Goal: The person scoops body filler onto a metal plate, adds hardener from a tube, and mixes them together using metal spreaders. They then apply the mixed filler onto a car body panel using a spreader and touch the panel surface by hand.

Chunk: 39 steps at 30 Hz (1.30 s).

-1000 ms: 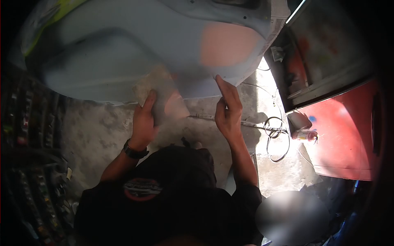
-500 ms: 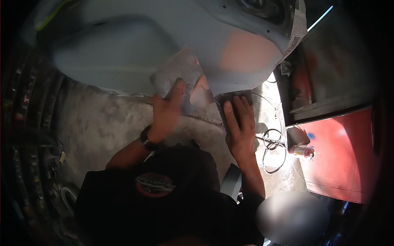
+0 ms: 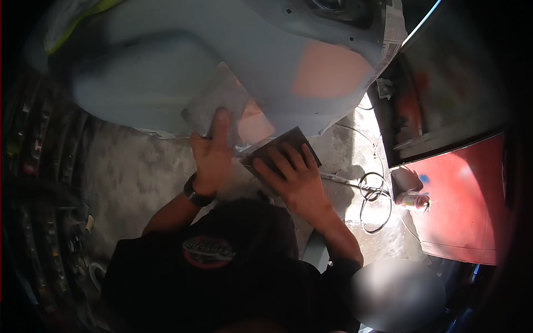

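Pinching the near part of a grey plate [image 3: 214, 89], thumb on top and the other fingers mostly hidden, the left hand [image 3: 212, 161] has the plate reaching beyond it to the far side — a pink smear [image 3: 256, 123] covers its right part. The right hand [image 3: 294, 183] holds a dark pad [image 3: 294, 137], fingers slightly spread across its top, thumb unseen; the pad's far edge shows past the fingertips. Plate and pad sit close together — I cannot tell whether they touch. Farther off stands a grey panel [image 3: 150, 72].
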Each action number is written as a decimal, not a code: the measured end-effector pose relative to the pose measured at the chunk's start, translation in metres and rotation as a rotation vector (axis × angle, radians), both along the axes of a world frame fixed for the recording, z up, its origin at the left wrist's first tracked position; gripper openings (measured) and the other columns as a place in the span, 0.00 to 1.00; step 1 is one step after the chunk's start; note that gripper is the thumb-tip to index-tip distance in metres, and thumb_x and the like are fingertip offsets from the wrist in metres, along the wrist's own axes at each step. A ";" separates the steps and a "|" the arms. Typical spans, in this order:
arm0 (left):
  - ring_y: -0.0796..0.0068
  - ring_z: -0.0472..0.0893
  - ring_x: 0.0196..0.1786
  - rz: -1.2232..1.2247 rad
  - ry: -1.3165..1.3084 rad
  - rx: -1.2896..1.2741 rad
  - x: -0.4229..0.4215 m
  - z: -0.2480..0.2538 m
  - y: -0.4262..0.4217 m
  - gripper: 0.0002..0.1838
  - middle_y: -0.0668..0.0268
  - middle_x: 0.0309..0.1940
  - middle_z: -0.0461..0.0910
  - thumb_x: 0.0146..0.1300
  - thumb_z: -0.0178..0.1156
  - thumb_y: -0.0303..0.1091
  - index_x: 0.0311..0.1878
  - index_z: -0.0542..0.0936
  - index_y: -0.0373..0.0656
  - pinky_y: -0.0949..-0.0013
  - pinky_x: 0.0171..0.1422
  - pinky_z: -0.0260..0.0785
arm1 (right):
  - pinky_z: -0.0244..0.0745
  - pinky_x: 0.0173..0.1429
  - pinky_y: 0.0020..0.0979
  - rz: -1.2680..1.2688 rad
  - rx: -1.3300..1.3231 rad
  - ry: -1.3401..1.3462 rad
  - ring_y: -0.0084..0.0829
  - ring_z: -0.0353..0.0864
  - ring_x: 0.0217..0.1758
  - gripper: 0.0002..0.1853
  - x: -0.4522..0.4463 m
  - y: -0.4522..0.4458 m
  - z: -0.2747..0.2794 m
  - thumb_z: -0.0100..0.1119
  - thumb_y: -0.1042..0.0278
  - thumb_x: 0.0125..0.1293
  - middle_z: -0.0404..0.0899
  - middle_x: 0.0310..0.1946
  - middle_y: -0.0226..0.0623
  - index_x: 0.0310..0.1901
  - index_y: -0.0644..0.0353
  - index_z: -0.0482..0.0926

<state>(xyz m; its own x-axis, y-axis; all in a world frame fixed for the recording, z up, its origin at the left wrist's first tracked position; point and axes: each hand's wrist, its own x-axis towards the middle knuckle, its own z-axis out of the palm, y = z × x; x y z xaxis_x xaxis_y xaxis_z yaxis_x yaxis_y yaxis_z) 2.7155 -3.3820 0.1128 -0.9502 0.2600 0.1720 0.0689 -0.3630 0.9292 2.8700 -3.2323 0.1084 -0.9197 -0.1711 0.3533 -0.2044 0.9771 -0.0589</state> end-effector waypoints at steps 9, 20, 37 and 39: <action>0.80 0.82 0.52 -0.033 0.061 0.079 -0.011 0.001 -0.017 0.15 0.65 0.52 0.84 0.78 0.58 0.36 0.56 0.80 0.33 0.72 0.58 0.73 | 0.64 0.67 0.71 -0.494 0.107 0.638 0.60 0.70 0.67 0.32 -0.075 0.096 0.017 0.58 0.67 0.67 0.70 0.65 0.48 0.74 0.32 0.71; 0.86 0.75 0.44 -0.027 0.040 0.031 -0.003 0.004 -0.010 0.13 0.72 0.41 0.81 0.78 0.59 0.38 0.49 0.83 0.35 0.76 0.50 0.67 | 0.64 0.64 0.70 -0.510 0.244 0.685 0.57 0.70 0.66 0.30 -0.097 0.112 0.024 0.58 0.65 0.68 0.71 0.63 0.47 0.72 0.31 0.73; 0.86 0.75 0.43 -0.052 0.008 -0.004 -0.011 -0.001 -0.005 0.13 0.73 0.39 0.81 0.78 0.60 0.38 0.46 0.84 0.36 0.76 0.50 0.66 | 0.65 0.60 0.69 -0.443 0.275 0.658 0.59 0.70 0.63 0.30 -0.101 0.115 -0.001 0.60 0.59 0.69 0.72 0.62 0.50 0.73 0.33 0.72; 0.86 0.75 0.43 -0.070 0.020 -0.005 -0.012 -0.004 -0.006 0.14 0.72 0.39 0.82 0.77 0.60 0.39 0.46 0.84 0.36 0.76 0.50 0.66 | 0.65 0.60 0.69 -0.441 0.277 0.653 0.59 0.70 0.63 0.30 -0.099 0.113 -0.014 0.60 0.59 0.69 0.71 0.62 0.49 0.73 0.33 0.72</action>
